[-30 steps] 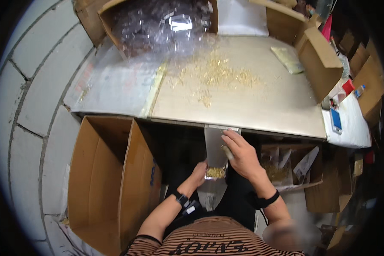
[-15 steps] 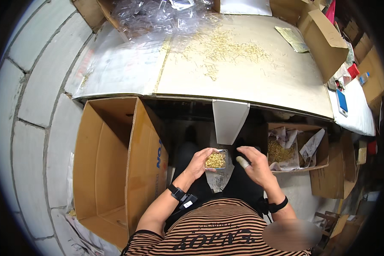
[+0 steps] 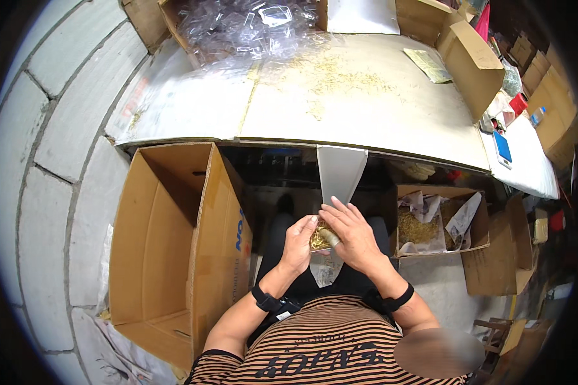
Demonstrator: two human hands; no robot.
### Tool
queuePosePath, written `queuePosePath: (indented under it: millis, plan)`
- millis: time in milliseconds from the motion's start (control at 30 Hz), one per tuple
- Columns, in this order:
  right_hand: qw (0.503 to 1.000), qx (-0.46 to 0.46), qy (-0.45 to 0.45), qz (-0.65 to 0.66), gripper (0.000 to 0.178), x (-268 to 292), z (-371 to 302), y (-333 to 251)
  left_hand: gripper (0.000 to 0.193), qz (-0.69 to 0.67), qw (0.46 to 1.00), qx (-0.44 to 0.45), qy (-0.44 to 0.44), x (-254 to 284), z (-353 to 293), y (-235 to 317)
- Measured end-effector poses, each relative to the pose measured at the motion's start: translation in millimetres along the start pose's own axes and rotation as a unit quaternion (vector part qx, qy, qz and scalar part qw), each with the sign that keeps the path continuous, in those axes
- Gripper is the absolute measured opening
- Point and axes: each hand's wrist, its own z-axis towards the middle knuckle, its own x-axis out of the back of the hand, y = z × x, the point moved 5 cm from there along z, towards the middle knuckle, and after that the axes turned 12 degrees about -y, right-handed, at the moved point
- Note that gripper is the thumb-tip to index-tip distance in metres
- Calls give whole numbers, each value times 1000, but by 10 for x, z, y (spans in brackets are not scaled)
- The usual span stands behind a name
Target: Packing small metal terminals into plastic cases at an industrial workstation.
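My left hand (image 3: 296,247) is closed around the left side of a small clear plastic box (image 3: 319,238) filled with gold-coloured metal pieces, held above my lap. From the right, my right hand (image 3: 358,242) reaches over the box. Its fingers are stretched out past the far edge, and the thumb, wrapped in pale tape, lies against the contents. Part of the box is hidden beneath this hand. The pieces look like small hooks or rings, too small to tell exactly.
A tall open carton (image 3: 202,256) stands on my left. At right, a lower carton (image 3: 443,252) holds paper and gold pieces. The pale worktable (image 3: 392,122) ahead carries scattered gold pieces, a heap of clear plastic boxes (image 3: 250,32) and a blue-topped device (image 3: 502,149).
My right hand has moved left, from beside the box to over it. The box now shows less of its contents. The whole view has shifted slightly.
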Motion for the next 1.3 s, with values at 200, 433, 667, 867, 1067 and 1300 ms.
queuePosePath:
  millis: [200, 433, 667, 867, 1067, 1300]
  plan:
    - [996, 63, -2, -69, 37, 38, -124, -234, 29, -43, 999, 8, 4, 45, -77, -62]
    - [993, -12, 106, 51, 56, 208, -225, 2, 27, -22, 997, 76, -17, -109, -88, 88]
    - [982, -107, -113, -103, 59, -7, -115, 26, 28, 5, 996, 87, -18, -24, -20, -73]
    - [941, -85, 134, 298, 41, 287, 54, 379, 30, -35, 995, 83, -38, -48, 277, 223]
    - [927, -96, 188, 311, 37, 573, 246, 482, 27, -15, 991, 102, -86, -191, 717, 665]
    - [950, -46, 244, 187, 37, 892, 314, 358, 35, 51, 984, 128, -112, -190, 919, 1177]
